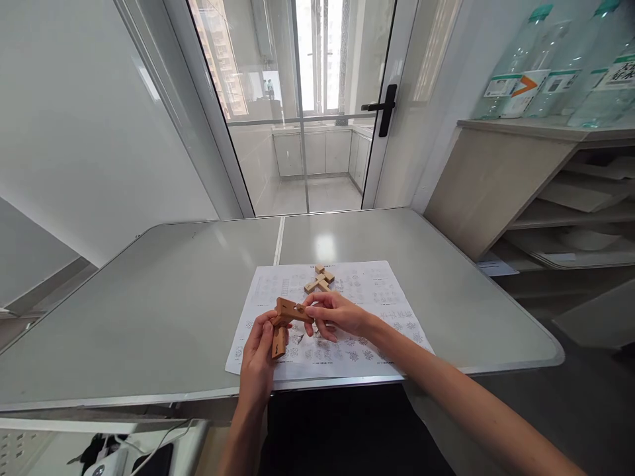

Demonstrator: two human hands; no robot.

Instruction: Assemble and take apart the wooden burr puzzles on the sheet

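My left hand (258,357) is closed around an upright notched wooden piece (278,340) held just above a printed instruction sheet (377,291). My right hand (333,313) pinches a second wooden piece (292,311) that lies crosswise on top of the first, and the two pieces touch. Farther back on the sheet lies a small assembled cross of light wooden blocks (320,279), apart from both hands.
The sheet lies on a grey folding table (149,311) with a seam down its middle. A wooden shelf unit (536,178) with water bottles (546,66) on top stands at the right. A glass door (307,99) is behind the table. Cables and devices (129,456) lie below the near edge.
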